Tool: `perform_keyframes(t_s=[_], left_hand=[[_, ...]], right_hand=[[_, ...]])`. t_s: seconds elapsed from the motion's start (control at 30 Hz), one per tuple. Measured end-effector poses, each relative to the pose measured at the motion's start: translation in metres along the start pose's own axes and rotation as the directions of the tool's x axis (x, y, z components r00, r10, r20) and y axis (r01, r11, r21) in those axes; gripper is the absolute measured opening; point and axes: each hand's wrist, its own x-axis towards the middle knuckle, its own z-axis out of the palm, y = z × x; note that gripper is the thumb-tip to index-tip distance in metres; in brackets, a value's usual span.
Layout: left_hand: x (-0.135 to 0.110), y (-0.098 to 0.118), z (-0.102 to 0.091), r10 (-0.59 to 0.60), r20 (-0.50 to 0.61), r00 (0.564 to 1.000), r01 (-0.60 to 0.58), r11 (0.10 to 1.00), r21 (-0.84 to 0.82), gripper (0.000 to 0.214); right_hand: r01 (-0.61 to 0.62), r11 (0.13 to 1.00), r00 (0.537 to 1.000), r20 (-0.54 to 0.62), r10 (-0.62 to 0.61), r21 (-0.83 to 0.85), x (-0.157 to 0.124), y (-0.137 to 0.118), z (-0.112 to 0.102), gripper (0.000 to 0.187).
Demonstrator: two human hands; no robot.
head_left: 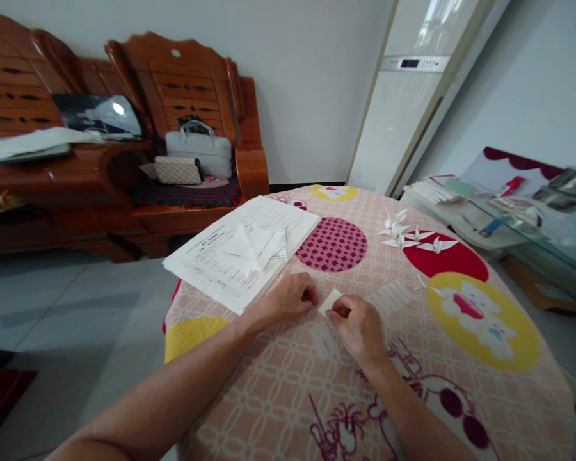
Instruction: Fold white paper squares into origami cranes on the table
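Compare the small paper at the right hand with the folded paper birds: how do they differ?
The small paper looks flat and straight-edged, whereas the folded paper birds have pointed, spread shapes.
The small paper is pinched in the right hand; the folded paper birds rest untouched on the tablecloth.
The small paper is a single piece; the folded paper birds are several.
Both are pale.

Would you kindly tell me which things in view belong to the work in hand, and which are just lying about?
In the work:
small paper piece, held in the right hand
left hand, close beside it
probably the folded paper birds and loose white papers

Lying about:
grey bag and patterned pouch, both on the wooden chair
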Motion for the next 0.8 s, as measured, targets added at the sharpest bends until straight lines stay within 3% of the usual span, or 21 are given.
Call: perform_keyframes(t_s=[0.1, 0.2, 0.43, 0.63, 0.8], left_hand=[[0.002, -0.003, 0.005, -0.027, -0.097, 0.995, 0.021, 0.998, -0.057, 0.020], [0.002, -0.003, 0.010, 0.057, -0.132, 0.990, -0.070, 0.993, -0.091, 0.026], [-0.004, 0.001, 0.019, 0.154, -0.013, 0.988, -0.153, 0.986, 0.068, 0.051], [-0.004, 0.003, 0.027, 0.223, 0.028, 0.974, -0.224, 0.956, 0.191, 0.054], [-0.005, -0.001, 0.028, 0.235, 0.026, 0.972, -0.236, 0.956, 0.171, 0.055]], right_hand=[[-0.009, 1.000, 1.000, 0.000, 0.009, -0.016, 0.000, 0.000, 0.001, 0.006], [-0.012, 0.999, 1.000, 0.003, 0.012, -0.032, 0.000, 0.000, 0.003, 0.006], [0.014, 0.998, 1.000, -0.016, -0.015, -0.060, 0.000, 0.001, 0.005, 0.010], [-0.007, 1.000, 0.999, 0.042, 0.007, -0.002, 0.002, 0.001, 0.001, 0.007], [-0.044, 0.999, 0.997, 0.068, 0.042, 0.018, 0.003, -0.001, -0.002, 0.007]])
